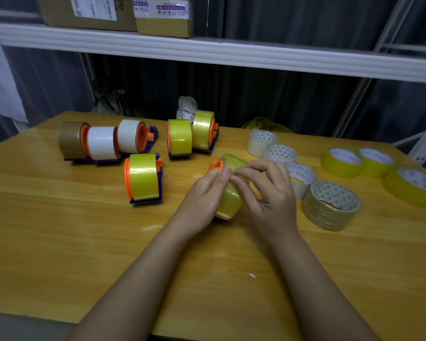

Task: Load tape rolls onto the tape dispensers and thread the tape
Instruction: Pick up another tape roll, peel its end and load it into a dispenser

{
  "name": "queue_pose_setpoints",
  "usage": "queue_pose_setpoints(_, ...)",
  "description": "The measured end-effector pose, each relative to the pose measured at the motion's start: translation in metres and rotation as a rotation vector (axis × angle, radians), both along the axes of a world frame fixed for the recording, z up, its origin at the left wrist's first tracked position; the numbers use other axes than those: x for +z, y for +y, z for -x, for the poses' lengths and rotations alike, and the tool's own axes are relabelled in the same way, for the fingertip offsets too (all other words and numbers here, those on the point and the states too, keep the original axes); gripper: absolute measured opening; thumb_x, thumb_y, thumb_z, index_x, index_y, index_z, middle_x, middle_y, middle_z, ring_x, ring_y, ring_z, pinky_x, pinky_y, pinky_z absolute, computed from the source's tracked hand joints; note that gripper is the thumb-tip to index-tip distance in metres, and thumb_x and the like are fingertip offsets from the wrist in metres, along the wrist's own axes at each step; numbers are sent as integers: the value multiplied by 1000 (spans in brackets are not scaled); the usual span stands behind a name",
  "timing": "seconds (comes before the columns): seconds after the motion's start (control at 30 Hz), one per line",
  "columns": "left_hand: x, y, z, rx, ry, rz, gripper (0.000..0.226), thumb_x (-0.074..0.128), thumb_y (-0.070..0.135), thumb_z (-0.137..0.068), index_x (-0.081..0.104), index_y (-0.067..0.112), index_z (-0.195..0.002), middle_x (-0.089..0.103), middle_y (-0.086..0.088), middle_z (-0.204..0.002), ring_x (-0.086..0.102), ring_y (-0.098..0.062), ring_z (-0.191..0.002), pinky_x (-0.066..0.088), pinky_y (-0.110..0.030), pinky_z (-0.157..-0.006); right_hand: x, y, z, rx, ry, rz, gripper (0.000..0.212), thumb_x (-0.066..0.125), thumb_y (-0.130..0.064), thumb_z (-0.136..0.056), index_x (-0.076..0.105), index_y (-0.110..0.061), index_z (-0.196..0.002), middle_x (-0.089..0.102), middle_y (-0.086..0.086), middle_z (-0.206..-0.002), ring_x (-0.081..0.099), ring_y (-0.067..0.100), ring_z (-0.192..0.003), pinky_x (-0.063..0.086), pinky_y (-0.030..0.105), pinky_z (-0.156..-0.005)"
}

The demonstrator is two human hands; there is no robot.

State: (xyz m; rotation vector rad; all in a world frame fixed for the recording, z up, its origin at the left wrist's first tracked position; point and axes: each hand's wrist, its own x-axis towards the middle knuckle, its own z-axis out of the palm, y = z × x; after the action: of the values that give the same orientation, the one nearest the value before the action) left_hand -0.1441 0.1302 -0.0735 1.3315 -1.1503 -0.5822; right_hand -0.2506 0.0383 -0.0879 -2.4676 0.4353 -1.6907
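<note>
On the table (59, 217), both hands, left (204, 190) and right (268, 193), grip a yellow tape dispenser (229, 195).

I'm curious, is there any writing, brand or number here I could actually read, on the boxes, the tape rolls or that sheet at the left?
Nothing can be read.
White label on the left cardboard box: print too small and blurred.
White and purple label on the right cardboard box: symbols and text blurred.
White sheet at the left edge: a dark handwritten mark, cut off, not readable.
Cores of the loose tape rolls: a repeated triangle pattern, no words.
</note>
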Motion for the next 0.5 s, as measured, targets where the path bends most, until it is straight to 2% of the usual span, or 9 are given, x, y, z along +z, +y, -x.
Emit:
queue_pose_setpoints(0.13, 0, 0, -1, 4, -18, 7, 35, 35, 33, -100, 65, 17, -105, 66, -18, -105, 62, -16, -96, 47, -15, -77, 1, 3, 0, -7, -37, 38, 20, 61, -22, -93, 74, -7, -90, 64, 6, -84, 53, 17, -82, 35, 15, -80)
queue_pose_setpoints(0.27, -2, -3, -1, 32, -32, 25, 46, 35, 47, -93, 67, 16, -101, 68, -15, -98, 64, -18, -92, 49, -27, -79, 2, 5, -1, 3, -54, 23, 21, 60, -22, -92, 73, -6, -87, 62, 6, -81, 54, 19, -77, 36, 17, -76)
queue_pose_setpoints(0.5, -4, -5, 0, 125, -85, 16, 51, 34, 58, -89, 68, 20, -88, 68, -7, -81, 62, -15, -75, 47, -29, -66, 2, 7, -4, 40, -99, -124, 17, 63, -20, -89, 72, -7, -83, 58, 4, -77, 54, 19, -74, 41, 22, -70)
